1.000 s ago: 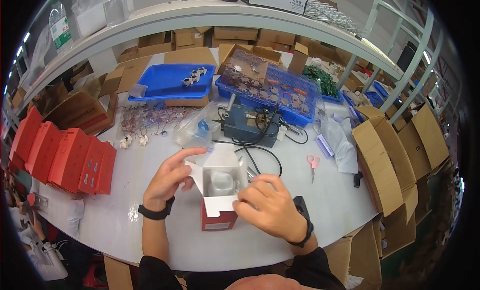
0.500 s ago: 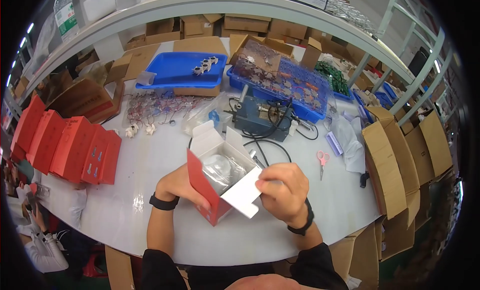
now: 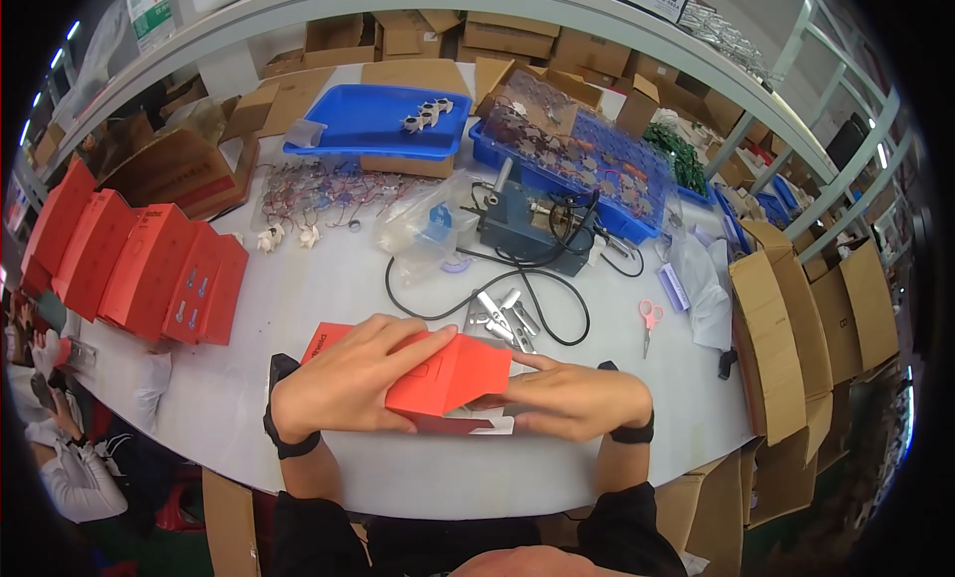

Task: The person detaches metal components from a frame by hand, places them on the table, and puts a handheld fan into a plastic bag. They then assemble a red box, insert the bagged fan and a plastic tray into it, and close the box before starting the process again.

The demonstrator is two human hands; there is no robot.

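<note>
Across the white table (image 3: 418,482), a blue tray (image 3: 358,119) sits toward the far side. Nearer, a red box (image 3: 454,374) is tipped sideways, grasped by the left hand (image 3: 350,386); the right hand (image 3: 577,400) is at its open end, its grip impossible to tell.

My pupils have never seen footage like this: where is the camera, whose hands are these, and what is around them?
There is no robot: a person's bare hands work under a wide fisheye camera worn on the head, which bends straight edges. The left hand grips a red cardboard box; the right hand's fingers are at its open end. On the pale tabletop lie pink-handled scissors and silvery metal parts. Farther back are a blue-grey metal machine and a shallow blue plastic tray.
</note>
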